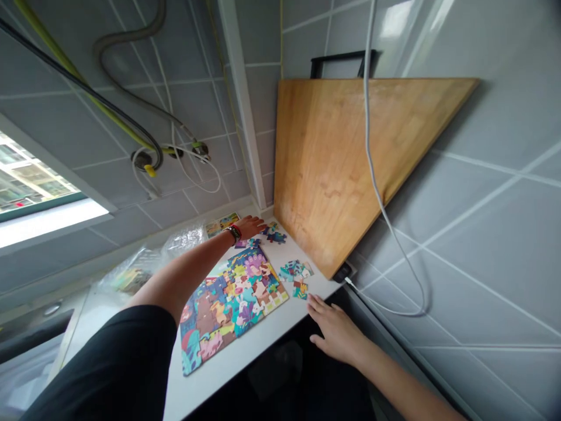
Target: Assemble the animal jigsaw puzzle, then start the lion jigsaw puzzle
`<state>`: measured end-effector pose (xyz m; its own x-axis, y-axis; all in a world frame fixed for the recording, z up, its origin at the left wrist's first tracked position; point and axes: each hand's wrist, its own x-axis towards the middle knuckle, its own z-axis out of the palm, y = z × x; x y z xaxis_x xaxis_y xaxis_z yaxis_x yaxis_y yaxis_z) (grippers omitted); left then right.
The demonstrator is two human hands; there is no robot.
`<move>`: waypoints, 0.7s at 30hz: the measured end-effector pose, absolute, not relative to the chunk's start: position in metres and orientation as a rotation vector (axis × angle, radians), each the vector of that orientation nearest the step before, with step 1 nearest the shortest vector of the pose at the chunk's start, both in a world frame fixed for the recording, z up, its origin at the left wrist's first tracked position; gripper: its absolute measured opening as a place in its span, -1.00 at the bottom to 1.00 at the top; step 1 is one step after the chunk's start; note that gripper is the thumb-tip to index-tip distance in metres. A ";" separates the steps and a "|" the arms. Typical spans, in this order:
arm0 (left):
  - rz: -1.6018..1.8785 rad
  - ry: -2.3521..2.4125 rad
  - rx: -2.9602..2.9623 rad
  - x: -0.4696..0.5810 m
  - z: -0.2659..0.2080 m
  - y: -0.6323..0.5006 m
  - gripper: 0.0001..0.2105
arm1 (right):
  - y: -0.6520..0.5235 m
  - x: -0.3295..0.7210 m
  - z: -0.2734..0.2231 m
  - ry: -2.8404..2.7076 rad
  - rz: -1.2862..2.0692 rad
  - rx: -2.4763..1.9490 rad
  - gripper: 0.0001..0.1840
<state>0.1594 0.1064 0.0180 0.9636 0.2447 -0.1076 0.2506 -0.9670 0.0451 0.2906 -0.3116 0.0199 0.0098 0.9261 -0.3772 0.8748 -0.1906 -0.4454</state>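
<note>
Two bare hands at a smooth white surface (205,381). Multicoloured flat jigsaw puzzle with cartoon animals (245,298) lies along the front edge, mostly joined; pale patch toward its far side, can't tell if it's a gap. Left hand (250,226) is palm down near the far right corner, fingers loosely extended by small dark-blue loose jigsaw pieces (277,237); underside hidden, can't tell if it has hold of one. Right hand (332,328) is at the front edge near the right corner, fingers spread, nothing held, just beside a teal-and-white cluster of joined pieces (294,269). Step looks like sorting out a loose piece; next move probably calls for a fingertip pinch on one thin piece, print side up.
</note>
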 end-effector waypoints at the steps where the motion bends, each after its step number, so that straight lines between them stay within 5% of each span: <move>1: -0.178 0.397 3.055 0.161 0.016 0.108 -0.69 | -0.312 0.290 0.020 -1.941 0.922 -2.180 -0.18; 7: -0.294 0.525 3.010 0.172 0.011 0.118 -0.79 | -0.309 0.286 0.027 -1.969 0.949 -2.227 -0.18; 21: -0.346 0.858 2.858 0.186 0.034 0.112 -0.63 | -0.309 0.289 0.031 -1.964 1.012 -2.211 -0.15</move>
